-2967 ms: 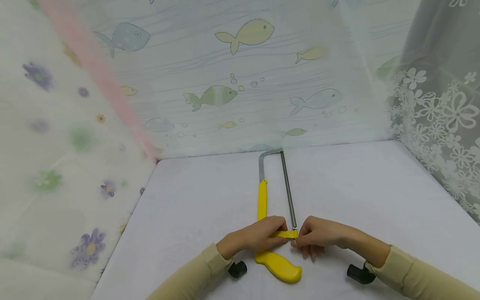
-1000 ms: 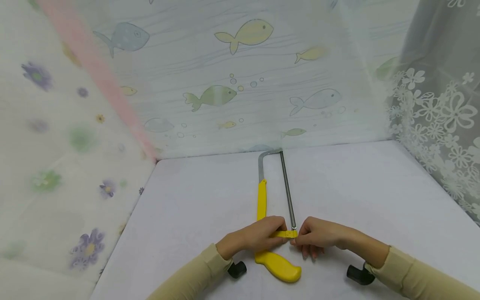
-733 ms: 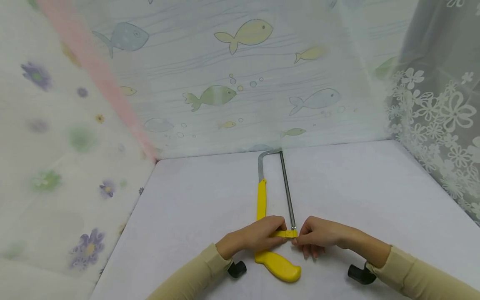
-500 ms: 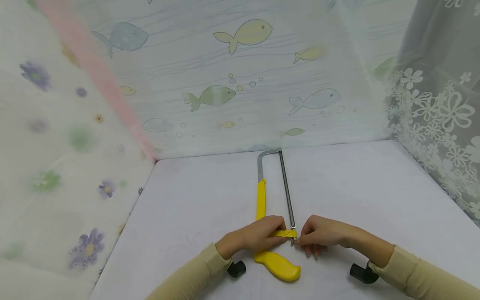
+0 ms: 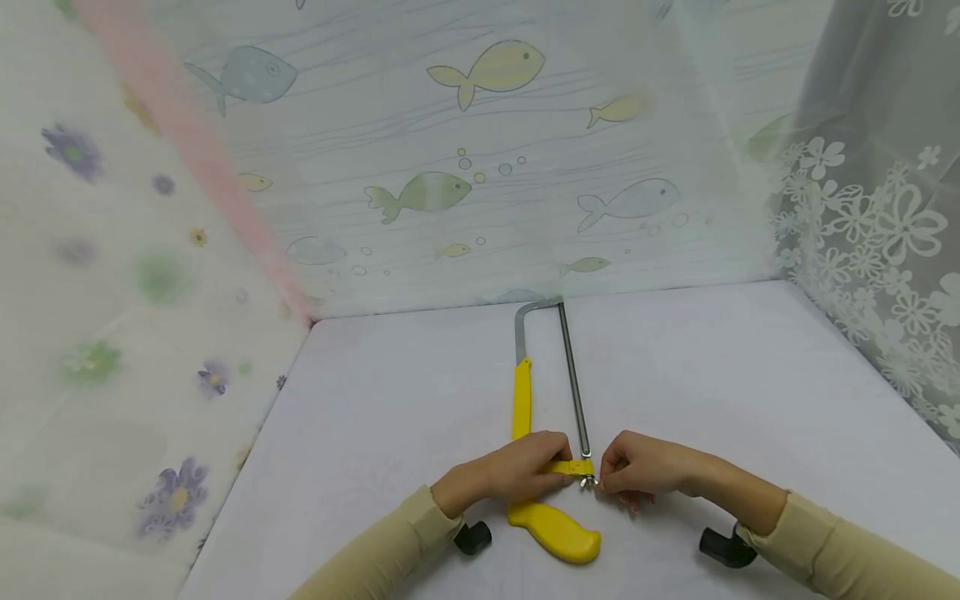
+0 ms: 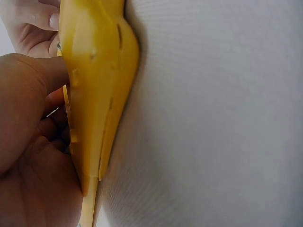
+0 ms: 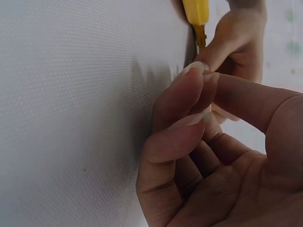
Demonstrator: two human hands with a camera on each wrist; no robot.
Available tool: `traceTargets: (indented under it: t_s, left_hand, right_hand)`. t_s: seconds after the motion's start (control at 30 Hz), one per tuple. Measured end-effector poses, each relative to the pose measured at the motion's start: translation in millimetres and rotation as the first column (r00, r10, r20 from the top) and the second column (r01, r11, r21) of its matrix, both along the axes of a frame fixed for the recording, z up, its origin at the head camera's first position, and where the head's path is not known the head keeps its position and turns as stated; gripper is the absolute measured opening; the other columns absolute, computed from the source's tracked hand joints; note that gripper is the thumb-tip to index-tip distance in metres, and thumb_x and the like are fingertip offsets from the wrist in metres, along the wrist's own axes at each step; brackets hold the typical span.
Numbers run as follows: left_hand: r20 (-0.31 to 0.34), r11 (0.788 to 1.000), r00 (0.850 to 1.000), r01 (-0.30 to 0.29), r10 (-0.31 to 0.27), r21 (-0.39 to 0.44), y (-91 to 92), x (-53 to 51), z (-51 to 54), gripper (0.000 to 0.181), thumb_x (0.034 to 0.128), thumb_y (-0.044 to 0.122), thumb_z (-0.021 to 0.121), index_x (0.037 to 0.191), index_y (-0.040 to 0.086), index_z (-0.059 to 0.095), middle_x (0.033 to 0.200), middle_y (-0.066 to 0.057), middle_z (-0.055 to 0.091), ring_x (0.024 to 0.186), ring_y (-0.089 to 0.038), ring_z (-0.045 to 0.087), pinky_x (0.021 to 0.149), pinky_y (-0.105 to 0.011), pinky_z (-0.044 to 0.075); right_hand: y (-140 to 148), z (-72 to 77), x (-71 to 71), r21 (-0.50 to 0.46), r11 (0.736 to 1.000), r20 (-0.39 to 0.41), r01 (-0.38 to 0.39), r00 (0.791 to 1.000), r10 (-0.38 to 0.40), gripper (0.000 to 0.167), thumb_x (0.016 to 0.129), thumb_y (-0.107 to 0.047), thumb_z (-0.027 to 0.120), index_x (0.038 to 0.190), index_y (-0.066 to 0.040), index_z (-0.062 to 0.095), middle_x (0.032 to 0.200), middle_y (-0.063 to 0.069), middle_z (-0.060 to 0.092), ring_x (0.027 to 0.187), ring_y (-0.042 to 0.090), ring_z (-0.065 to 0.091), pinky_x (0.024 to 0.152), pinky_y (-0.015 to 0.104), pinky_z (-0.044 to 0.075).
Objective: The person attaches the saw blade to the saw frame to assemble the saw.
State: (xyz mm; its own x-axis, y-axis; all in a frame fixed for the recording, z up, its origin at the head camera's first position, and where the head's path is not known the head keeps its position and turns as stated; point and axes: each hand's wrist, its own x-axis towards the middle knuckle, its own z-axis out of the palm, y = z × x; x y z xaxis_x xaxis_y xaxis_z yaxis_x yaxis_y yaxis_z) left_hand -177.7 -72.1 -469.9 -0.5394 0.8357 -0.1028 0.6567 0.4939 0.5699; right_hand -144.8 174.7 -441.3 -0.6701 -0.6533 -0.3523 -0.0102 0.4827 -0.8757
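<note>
A hacksaw with a yellow handle [image 5: 558, 533] and grey blade [image 5: 573, 375] lies on the white surface. My left hand [image 5: 517, 467] grips its yellow frame near the crosspiece; in the left wrist view that hand [image 6: 28, 137] has its thumb against the yellow body [image 6: 94, 90]. A small metal wing nut [image 5: 588, 482] shows below the crosspiece. Right beside it is my right hand [image 5: 652, 462], fingers curled. Thumb and fingertips come together in the right wrist view of that hand [image 7: 222, 189], with nothing visible between them; the wing nut is hidden there.
The white-covered tabletop [image 5: 397, 375] meets a fish-print curtain [image 5: 525, 225] at the back. A flower-print sheet [image 5: 112, 292] hangs at the left and a lace curtain [image 5: 870, 217] at the right. Black pieces [image 5: 474, 538] show by both wrists.
The right hand has shifted slightly right from the end of the crosspiece, and the wing nut, covered earlier, is in plain sight. The left hand and hacksaw look unmoved.
</note>
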Motion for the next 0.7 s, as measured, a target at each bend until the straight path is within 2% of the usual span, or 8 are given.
traceTargets:
  t_s: [0.33,0.53,0.7]
  left_hand:
    - [0.002,1.0,1.0,0.003,-0.003,0.008,0.0,-0.4,0.6,0.011,0.1037,0.023,0.063,0.108,0.015,0.058,0.098,0.01,0.057,0.087,-0.003,0.049,0.079,-0.015,0.043]
    - [0.013,1.0,1.0,0.003,-0.004,0.009,-0.8,-0.2,0.1,0.011,0.1037,0.023,0.063,0.109,0.015,0.058,0.099,0.01,0.058,0.087,-0.002,0.05,0.079,-0.015,0.044]
    - [0.016,1.0,1.0,0.005,-0.005,0.006,-0.9,0.2,0.2,0.01,0.1035,0.021,0.063,0.109,0.014,0.058,0.099,0.009,0.058,0.088,-0.002,0.05,0.081,-0.015,0.044]
  right_hand:
    - [-4,4.3,0.4,0.006,1.0,0.01,-0.003,1.0,0.003,0.02,0.093,-0.016,0.073,0.081,0.0,0.072,0.064,0.004,0.062,0.051,0.012,0.052,0.046,0.022,0.035]
    - [-9,2.9,0.5,0.028,1.0,0.034,0.014,0.999,-0.015,0.03,0.094,-0.027,0.073,0.078,-0.001,0.074,0.066,0.006,0.067,0.05,0.012,0.052,0.046,0.022,0.035]
    - [-12,2.1,0.5,0.043,0.998,0.044,0.034,0.998,-0.036,0.033,0.097,-0.03,0.07,0.079,-0.002,0.075,0.066,0.006,0.068,0.049,0.011,0.053,0.046,0.021,0.035]
